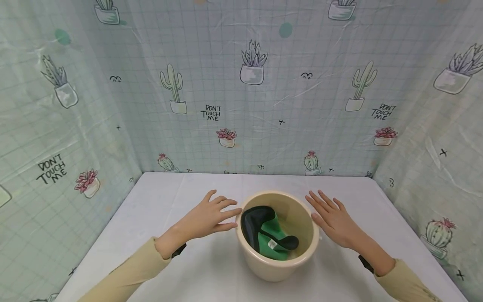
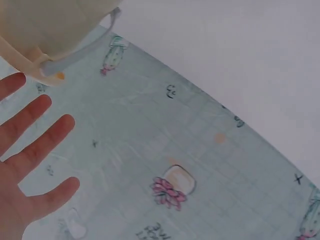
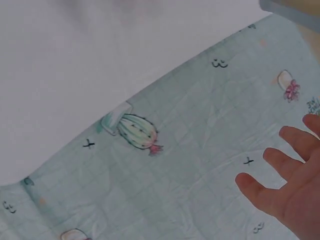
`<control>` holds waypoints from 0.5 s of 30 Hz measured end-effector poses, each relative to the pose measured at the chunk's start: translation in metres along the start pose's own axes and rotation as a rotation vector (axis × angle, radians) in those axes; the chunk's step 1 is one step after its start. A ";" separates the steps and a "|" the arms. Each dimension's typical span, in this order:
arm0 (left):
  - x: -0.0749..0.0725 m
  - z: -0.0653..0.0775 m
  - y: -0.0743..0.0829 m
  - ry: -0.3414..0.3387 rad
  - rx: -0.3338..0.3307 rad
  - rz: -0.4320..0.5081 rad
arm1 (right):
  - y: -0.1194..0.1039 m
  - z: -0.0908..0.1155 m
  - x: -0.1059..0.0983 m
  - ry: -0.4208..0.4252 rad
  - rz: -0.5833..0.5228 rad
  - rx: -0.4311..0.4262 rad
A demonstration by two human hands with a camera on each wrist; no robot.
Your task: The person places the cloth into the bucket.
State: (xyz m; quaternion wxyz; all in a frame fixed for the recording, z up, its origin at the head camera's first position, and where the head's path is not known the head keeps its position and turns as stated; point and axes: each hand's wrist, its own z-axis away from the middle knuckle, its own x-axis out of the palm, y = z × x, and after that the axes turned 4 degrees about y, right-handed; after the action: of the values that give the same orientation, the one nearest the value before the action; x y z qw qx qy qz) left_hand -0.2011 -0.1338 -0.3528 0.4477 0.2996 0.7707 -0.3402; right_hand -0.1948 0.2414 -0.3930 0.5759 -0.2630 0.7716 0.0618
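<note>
A cream bucket (image 1: 269, 270) stands upright on the white table. Inside it lies a folded green cloth item (image 1: 277, 230) with thick black edging and a small white tag; its exact kind is unclear. My left hand (image 1: 207, 216) is at the bucket's left rim, fingers spread and fingertips right by the edge. On the other side, my right hand (image 1: 336, 222) has its fingers extended, with the thumb close to the right rim. Both hands hold nothing. The left wrist view shows the bucket's side (image 2: 55, 25) and its grey handle (image 2: 85, 52) above the spread fingers (image 2: 37, 150).
The white tabletop (image 1: 196, 268) spreads around the bucket. Hanging sheets (image 1: 211, 46) printed with cacti enclose the table at the back and both sides.
</note>
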 end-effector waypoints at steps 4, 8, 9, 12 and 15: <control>0.009 0.023 -0.016 0.008 -0.147 0.052 | 0.019 0.004 0.007 -0.001 0.001 0.050; 0.019 0.043 -0.033 0.046 -0.305 0.053 | 0.036 0.007 0.013 0.000 0.037 0.093; 0.022 0.047 -0.037 0.057 -0.343 0.052 | 0.041 0.007 0.014 -0.001 0.048 0.106; 0.028 0.055 -0.049 0.085 -0.447 0.045 | 0.052 0.008 0.016 0.007 0.073 0.144; 0.031 0.058 -0.057 0.078 -0.555 0.050 | 0.062 0.009 0.018 0.030 0.089 0.180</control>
State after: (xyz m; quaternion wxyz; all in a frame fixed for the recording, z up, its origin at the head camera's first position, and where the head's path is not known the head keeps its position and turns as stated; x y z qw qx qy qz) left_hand -0.2291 -0.2085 -0.3876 0.4911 0.1973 0.8434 -0.0930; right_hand -0.2202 0.2923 -0.4261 0.5824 -0.1764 0.7934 0.0138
